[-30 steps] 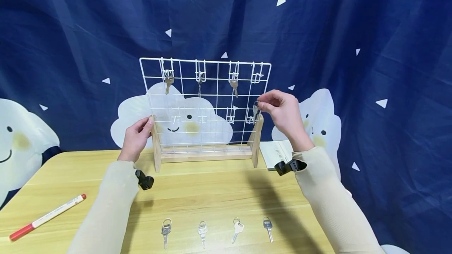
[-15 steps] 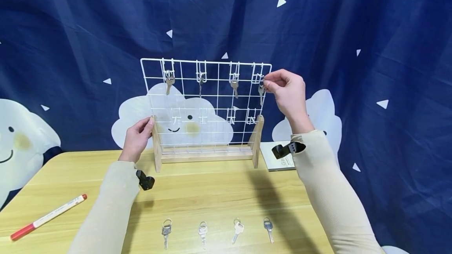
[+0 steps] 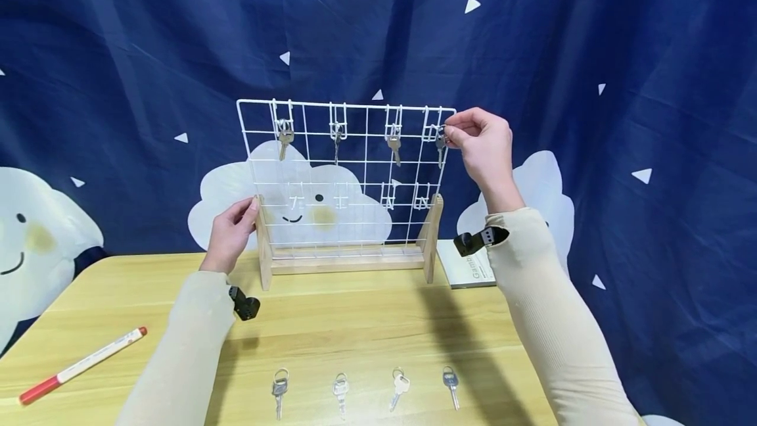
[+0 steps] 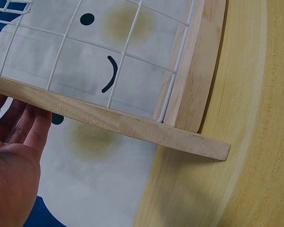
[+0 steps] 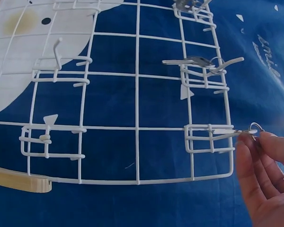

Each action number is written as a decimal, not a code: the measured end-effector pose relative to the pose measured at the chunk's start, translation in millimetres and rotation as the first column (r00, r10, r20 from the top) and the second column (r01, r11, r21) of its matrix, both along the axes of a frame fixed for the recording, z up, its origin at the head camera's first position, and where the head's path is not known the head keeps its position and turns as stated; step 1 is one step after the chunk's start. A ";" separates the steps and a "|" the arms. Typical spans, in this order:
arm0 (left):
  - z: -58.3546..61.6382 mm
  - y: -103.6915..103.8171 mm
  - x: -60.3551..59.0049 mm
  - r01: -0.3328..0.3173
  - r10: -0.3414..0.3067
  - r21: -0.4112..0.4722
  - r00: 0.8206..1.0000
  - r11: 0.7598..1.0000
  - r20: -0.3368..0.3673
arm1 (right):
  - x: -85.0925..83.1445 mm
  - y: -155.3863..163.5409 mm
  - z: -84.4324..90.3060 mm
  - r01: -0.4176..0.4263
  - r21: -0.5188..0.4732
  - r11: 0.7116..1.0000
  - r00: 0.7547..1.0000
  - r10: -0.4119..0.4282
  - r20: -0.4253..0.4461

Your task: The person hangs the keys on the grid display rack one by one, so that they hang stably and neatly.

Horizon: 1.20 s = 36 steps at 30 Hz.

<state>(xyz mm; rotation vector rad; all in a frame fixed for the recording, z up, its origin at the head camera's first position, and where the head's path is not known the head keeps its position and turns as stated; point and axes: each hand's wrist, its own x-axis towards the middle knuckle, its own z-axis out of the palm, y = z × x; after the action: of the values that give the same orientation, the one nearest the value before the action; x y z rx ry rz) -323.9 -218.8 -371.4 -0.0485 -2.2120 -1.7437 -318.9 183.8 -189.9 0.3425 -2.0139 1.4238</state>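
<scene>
A white wire grid rack (image 3: 367, 161) with wooden legs stands on the table. My left hand (image 3: 229, 234) holds the rack's left wooden leg (image 3: 264, 255); in the left wrist view its fingers (image 4: 33, 130) lie against that leg. At the top right hook (image 3: 431, 131), my right hand (image 3: 483, 153) pinches a key (image 3: 440, 144) by its ring (image 5: 257, 126). In the right wrist view the ring is close to the hook's tip; whether it is over it I cannot tell. Keys hang from the other upper hooks: left (image 3: 286, 140), middle (image 3: 338, 140) and right (image 3: 394, 142).
Several keys with rings lie in a row near the front, among them a left key (image 3: 280, 388) and a right key (image 3: 451, 380). A red-and-white marker (image 3: 83, 365) lies at left. Behind the rack's right leg is a booklet (image 3: 467, 268). Lower hooks (image 3: 388, 200) hold no keys.
My right hand has risen with the key from beside the lower right hook to the top right hook, then shifted slightly. The left hand has stayed on the rack's leg.
</scene>
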 end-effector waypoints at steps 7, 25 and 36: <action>-3.2 -0.8 -3.0 -0.009 0.008 -0.014 1.000 1.000 -0.014 | -3.1 -0.4 -2.7 -0.012 -0.033 0.999 0.999 0.014 0.036; -2.3 -1.0 -2.9 -0.004 0.003 -0.025 1.000 1.000 -0.016 | 7.5 17.5 -41.8 0.070 0.137 0.988 0.994 -0.081 0.077; -1.8 -0.9 -2.9 0.008 -0.008 -0.020 1.000 1.000 -0.028 | 28.1 19.5 -80.6 -0.120 0.189 0.975 0.970 0.075 0.233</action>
<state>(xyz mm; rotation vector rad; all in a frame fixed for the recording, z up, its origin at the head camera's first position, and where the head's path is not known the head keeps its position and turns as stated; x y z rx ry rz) -326.8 -219.7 -373.2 -0.0862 -2.2124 -1.7143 -290.8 203.4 -270.4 0.3873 -2.3643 1.3706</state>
